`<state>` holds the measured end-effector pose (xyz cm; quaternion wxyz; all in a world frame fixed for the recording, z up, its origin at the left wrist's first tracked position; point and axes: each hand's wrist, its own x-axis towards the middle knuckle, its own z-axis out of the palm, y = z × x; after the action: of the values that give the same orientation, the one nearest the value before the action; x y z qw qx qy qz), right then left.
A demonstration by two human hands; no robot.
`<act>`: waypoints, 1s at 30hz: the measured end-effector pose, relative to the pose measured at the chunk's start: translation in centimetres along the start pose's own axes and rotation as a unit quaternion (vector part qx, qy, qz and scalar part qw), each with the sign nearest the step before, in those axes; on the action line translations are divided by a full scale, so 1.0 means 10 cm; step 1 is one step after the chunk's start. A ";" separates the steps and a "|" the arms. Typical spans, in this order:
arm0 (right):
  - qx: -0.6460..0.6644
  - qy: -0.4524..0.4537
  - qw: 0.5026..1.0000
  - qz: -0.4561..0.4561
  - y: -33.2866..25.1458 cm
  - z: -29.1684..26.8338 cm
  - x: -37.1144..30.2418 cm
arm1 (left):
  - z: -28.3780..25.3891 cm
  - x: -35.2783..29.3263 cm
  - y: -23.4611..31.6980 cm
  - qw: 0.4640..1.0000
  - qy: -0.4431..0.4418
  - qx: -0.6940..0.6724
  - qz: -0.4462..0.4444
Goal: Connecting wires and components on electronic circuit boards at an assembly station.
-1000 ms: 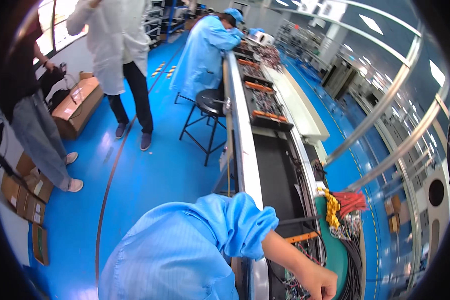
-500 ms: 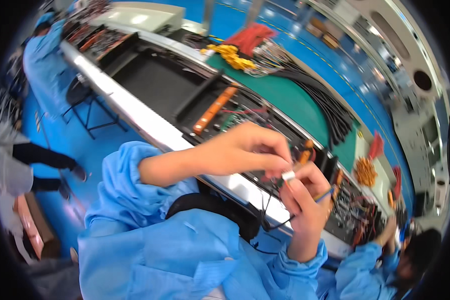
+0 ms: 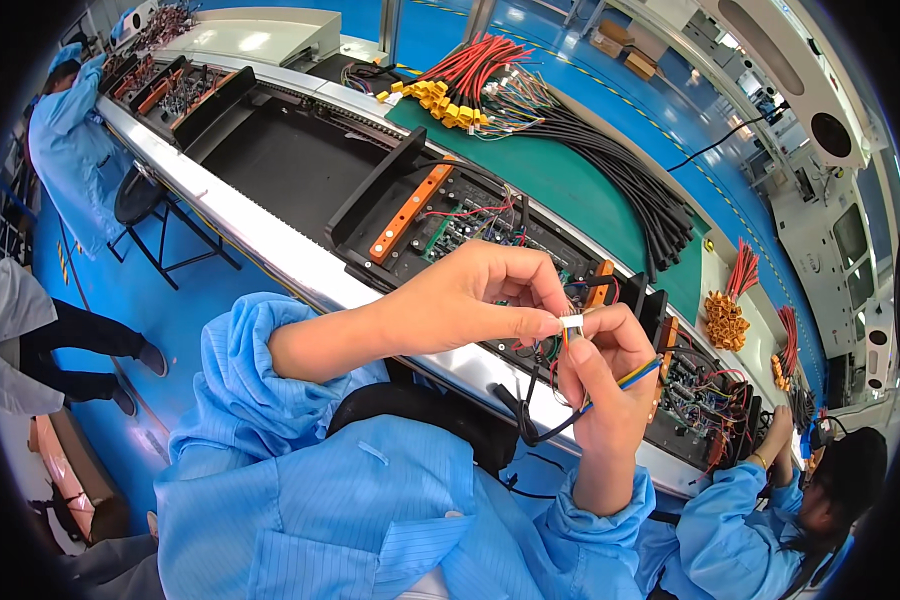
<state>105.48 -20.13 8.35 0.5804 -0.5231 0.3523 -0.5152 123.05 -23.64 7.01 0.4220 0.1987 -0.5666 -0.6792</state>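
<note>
A small white plug connector (image 3: 571, 321) with thin coloured wires sits between my two hands, above the near edge of the line. Thumb and fingertips of my left hand (image 3: 480, 298) pinch its left side. My right hand (image 3: 615, 395) grips its other side and the thin wires below it, with the fingers curled. Yellow-green and blue wires (image 3: 638, 374) pass across the right hand, and a black cable (image 3: 532, 432) loops below it. Behind my hands lies a green circuit board (image 3: 460, 232) on a black fixture, beside an orange bar (image 3: 411, 212).
Bundled black cables (image 3: 620, 175) with red wires and yellow ends lie on a green mat (image 3: 560, 185) beyond the line. A co-worker in blue (image 3: 740, 540) works at the right; another person (image 3: 70, 150) stands far left near a black stool (image 3: 140, 195).
The view has shifted slightly and become sharper. The white connector has risen a little and lies more level between my fingers. Both hands keep their grip.
</note>
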 end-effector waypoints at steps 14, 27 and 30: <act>0.036 -0.032 0.999 0.001 0.01 0.14 0.04 | 0.04 -0.15 0.06 0.988 0.057 -0.141 -0.009; 0.008 -0.136 0.990 -0.034 0.19 0.65 -0.12 | -0.01 -0.82 0.47 0.979 0.179 -0.070 0.062; -0.014 -0.145 0.988 -0.057 0.24 0.72 -0.17 | -0.08 -1.05 0.58 0.963 0.241 -0.084 0.087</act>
<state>112.48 -16.91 7.22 0.5875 -0.6199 0.2411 -0.4609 131.65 -15.77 10.04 0.6190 0.2704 -0.4041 -0.6168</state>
